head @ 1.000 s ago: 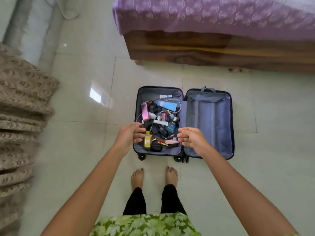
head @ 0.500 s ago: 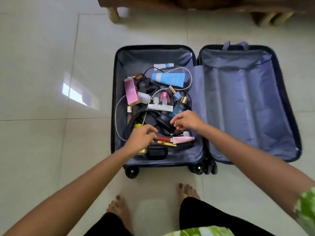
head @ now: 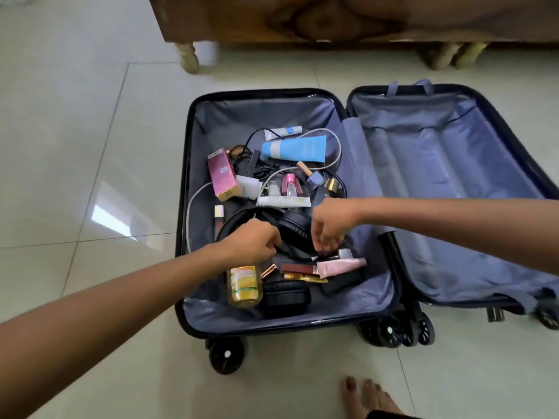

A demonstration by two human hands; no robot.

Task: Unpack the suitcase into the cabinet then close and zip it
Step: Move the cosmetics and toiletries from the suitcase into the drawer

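Observation:
A dark suitcase [head: 193, 122] lies open flat on the tiled floor. Its left half holds a jumble: black headphones [head: 295, 226], a blue tube [head: 298, 149], a pink box [head: 222, 173], a yellow bottle [head: 244, 285], a black case [head: 287, 297], cables and several small cosmetics. The right half [head: 447, 189] shows only grey lining. My left hand [head: 254, 243] curls its fingers on the headphone band. My right hand [head: 329, 226] reaches down and pinches at the black cable beside the ear cup.
A wooden bed frame [head: 302, 19] with turned legs stands just beyond the suitcase. Pale floor tiles surround it on the left and front. My bare foot [head: 366, 394] stands near the suitcase wheels [head: 225, 355].
I have bent closer over the suitcase. Both hands went from hovering at its near edge down into the left half and took hold of the headphones and cable.

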